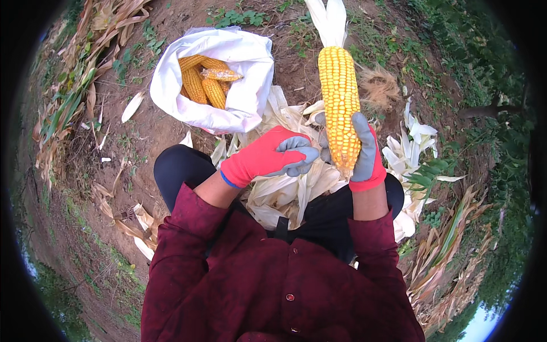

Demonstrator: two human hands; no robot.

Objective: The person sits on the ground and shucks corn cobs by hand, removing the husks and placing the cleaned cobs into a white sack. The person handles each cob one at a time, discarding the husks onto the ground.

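Note:
My right hand (365, 149), in a red and grey glove, grips a large yellow ear of corn (339, 98) near its tapered tip. The ear stands out away from me, its kernels bare, with pale husk leaves (331, 21) still joined at the far end. My left hand (277, 156), gloved alike, is curled just left of the ear; whether something small is inside its fingers cannot be seen. Beyond it, to the left, a white woven sack (256, 81) stands with its mouth rolled back and several husked ears (213, 92) inside.
Loose dry husks (282, 194) lie between my knees, and another husk heap (406, 158) is to the right. A tuft of corn silk (379, 87) rests on the soil beyond my right hand. Dry corn stalks (81, 72) lie at the left and more stalks (448, 256) at the lower right.

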